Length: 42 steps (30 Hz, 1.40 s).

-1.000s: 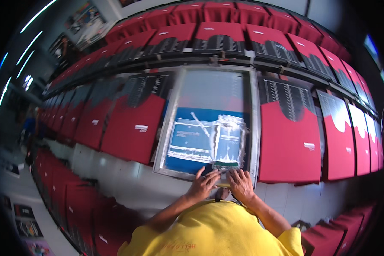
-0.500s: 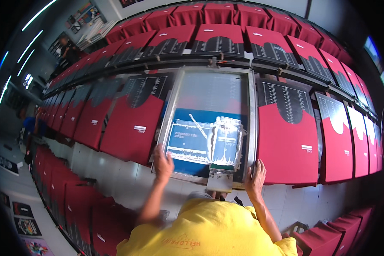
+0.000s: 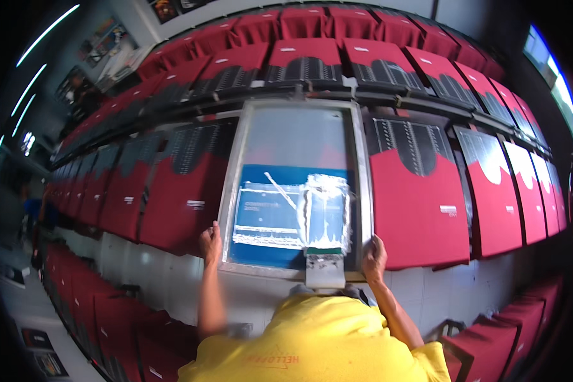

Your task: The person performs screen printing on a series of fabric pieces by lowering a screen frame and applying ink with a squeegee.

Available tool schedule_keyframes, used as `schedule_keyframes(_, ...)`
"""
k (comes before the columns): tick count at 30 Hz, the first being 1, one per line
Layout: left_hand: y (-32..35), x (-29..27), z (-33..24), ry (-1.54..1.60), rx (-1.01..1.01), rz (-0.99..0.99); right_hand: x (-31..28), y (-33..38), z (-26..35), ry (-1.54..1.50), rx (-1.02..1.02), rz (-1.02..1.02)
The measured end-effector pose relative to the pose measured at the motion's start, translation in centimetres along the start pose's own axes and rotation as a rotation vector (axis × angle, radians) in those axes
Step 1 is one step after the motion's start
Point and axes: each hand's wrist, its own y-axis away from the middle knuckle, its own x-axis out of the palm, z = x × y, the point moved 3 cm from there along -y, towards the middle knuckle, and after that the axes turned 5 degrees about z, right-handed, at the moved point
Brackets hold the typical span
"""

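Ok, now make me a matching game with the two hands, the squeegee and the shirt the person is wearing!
Things:
1. left hand
2. right hand
3. squeegee
4. worn shirt

Places and colours:
A. yellow
B. at the right side of the frame
C. at the frame's lower end, between the hands
D. at the left side of the frame

Right pairs: 1-D, 2-B, 3-C, 4-A.

Screen frame [image 3: 233, 184] — fingers [image 3: 375, 247] along both sides
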Motion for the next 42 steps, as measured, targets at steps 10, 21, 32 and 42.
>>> schedule_keyframes(10,3.6,1.3,-1.4,0.141,-0.011,0.086,-5.1,-1.0,-1.5,-0.347,0.148,0.080)
schedule_keyframes(21,2.5,2.6,2.2,0.414,-0.006,0.112,-4.1,-0.8,0.5,-0.048,0.004,-0.059)
schedule_keyframes(32,1.9,3.3,1.5,0.403,-0.069,0.121,-4.1,0.0,1.6,-0.086,0.190,-0.058)
schedule_keyframes(42,0.8,1.7,1.3,0.106,-0.018,0.205,-4.2,-0.3,2.9,-0.038,0.174,-0.052)
